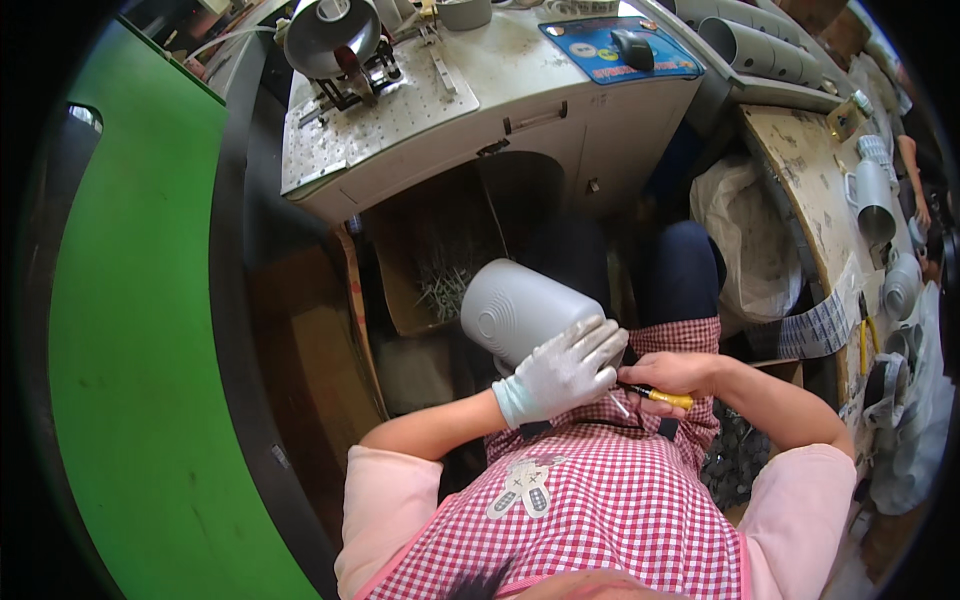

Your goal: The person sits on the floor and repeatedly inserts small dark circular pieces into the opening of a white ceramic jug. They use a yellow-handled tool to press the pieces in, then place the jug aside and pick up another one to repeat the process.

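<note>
Above my lap lies a grey cylindrical jug [530, 305], tilted on its side, with raised concentric rings on its left end. My left hand [565, 370], in a whitish glove, grips it near its right end, fingers laid over the rim. My right hand [665, 378] is bare and closed round a hand tool with a yellow-and-black handle [672, 398]. The working tip is hidden behind the gloved fingers at the rim, so the tool's exact kind is unclear. A thin pale strip [619, 404] sticks out below the glove.
A workbench [440, 130] ahead carries a metal fixture [350, 70] and a mouse [632, 50] on a blue mat. Beneath it, a cardboard box [400, 270] holds thin scraps. On the right table [800, 170] stand grey jugs [875, 200] and yellow-handled pliers [868, 335]. A green panel [140, 300] borders the left.
</note>
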Demonstrator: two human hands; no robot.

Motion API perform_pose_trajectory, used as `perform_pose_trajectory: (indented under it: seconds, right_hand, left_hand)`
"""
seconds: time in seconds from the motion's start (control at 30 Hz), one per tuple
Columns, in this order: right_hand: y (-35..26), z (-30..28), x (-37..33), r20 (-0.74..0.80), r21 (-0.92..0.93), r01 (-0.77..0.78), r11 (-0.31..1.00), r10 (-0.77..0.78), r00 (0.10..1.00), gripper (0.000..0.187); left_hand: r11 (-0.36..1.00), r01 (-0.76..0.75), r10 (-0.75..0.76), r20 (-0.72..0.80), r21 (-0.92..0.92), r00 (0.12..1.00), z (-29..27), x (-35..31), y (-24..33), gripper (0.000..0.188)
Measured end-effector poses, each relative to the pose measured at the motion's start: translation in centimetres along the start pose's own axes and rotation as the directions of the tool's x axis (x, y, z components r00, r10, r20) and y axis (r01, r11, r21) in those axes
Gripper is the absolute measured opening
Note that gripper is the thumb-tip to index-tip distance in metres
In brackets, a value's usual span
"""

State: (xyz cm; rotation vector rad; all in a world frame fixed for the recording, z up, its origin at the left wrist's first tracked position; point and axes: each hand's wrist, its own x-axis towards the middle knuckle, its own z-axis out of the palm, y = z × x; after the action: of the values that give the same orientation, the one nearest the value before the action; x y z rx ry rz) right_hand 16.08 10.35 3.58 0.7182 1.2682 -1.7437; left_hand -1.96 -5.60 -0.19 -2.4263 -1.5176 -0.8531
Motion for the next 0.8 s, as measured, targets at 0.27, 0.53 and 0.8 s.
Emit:
perform_pose_trajectory:
  seconds: [0.27, 0.53, 0.8]
  right_hand:
    - [-2.9, 2.2, 1.4, 0.175, 0.76, 0.099, 0.642, -0.349, 0.921, 0.046]
    - [6.2, -22.3, -14.3, -0.852, -0.455, 0.12, 0.882, -0.392, -0.346, 0.043]
    - [15.9, -31.2, -17.0, -0.604, -0.01, -0.733, 0.68, -0.588, -0.537, 0.042]
  left_hand:
    - [0.896, 0.434, -0.401, -0.253, 0.091, 0.88, -0.4, -3.3, -4.0, 0.035]
    - [0.644, 0.741, -0.635, -0.674, -0.192, 0.377, -8.4, -6.1, -6.8, 0.064]
    - [0.632, 0.746, -0.651, -0.667, -0.212, 0.363, -11.0, -5.9, -6.7, 0.021]
